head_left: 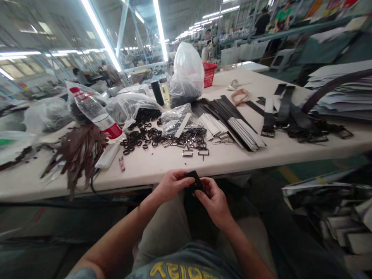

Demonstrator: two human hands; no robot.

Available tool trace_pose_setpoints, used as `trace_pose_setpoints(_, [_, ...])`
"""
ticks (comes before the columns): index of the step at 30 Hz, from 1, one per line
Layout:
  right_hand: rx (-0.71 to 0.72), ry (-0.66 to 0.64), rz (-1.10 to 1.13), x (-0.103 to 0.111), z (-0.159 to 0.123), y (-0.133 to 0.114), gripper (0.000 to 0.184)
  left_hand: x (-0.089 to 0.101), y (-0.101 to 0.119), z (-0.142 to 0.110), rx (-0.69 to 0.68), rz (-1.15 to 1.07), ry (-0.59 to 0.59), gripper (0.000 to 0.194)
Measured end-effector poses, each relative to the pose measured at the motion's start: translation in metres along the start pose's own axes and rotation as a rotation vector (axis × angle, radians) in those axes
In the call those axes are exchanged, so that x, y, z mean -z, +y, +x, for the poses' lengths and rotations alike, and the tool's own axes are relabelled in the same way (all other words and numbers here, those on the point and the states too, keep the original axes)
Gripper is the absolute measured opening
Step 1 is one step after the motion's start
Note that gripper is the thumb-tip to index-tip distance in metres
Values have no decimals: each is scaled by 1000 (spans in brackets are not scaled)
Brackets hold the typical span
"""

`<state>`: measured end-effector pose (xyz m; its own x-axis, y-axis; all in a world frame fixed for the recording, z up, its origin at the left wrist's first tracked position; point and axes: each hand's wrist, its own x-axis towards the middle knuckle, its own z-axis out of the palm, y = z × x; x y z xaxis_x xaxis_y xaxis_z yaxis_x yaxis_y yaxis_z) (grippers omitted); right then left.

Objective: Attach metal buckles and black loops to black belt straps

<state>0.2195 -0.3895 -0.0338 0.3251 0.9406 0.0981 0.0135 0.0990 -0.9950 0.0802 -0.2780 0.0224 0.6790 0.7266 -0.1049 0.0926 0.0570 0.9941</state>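
In front of the table edge, above my lap, my left hand [172,186] pinches one end of a short-looking black strap [193,177], thumb on top. My right hand [215,202] grips the strap's nearer end, fingers curled round it. Whatever lies under the right fingers is hidden. Just beyond, two rectangular metal buckles [187,153] lie apart from a heap of buckles [193,139]. Left of these is a pile of small black belt loops [139,137]. A bundle of black straps with pale undersides [232,122] lies to the right.
A tilted plastic bottle [97,114], brown strips [78,151] and small pink-handled snips [121,163] are on the left. Finished-looking belts with buckles [286,112] lie right, beside a tall stack of sheets [340,89]. Behind stand a filled plastic bag [187,71] and red basket [209,73].
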Motion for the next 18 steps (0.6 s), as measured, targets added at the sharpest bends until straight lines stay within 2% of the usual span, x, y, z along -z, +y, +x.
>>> trace_pose_setpoints(4, [-3, -82, -10, 2, 1, 1, 25, -1, -5, 6, 58, -4, -173, 33])
trace_pose_setpoints(6, [-13, -59, -39, 3, 1, 1, 28, 4, -5, 13, 20, 113, -202, 32])
trace_pose_setpoints(8, [-31, -17, -49, 4, 0, 2, 29, 11, -3, 26, -114, 350, -131, 30])
trace_pose_setpoints(11, [-66, 21, -25, 5, -1, 8, 29, 25, -2, 51, -333, 720, 72, 23])
trace_pose_setpoints(13, [-99, 35, 23, 6, -3, 11, 32, 32, -4, 68, -408, 936, 169, 19])
trace_pose_setpoints(16, [-141, 52, 94, 6, -5, 15, 36, 36, -11, 81, -419, 1181, 142, 32])
trace_pose_setpoints(18, [-161, 70, 122, 6, -5, 17, 38, 34, -18, 79, -422, 1259, 99, 44])
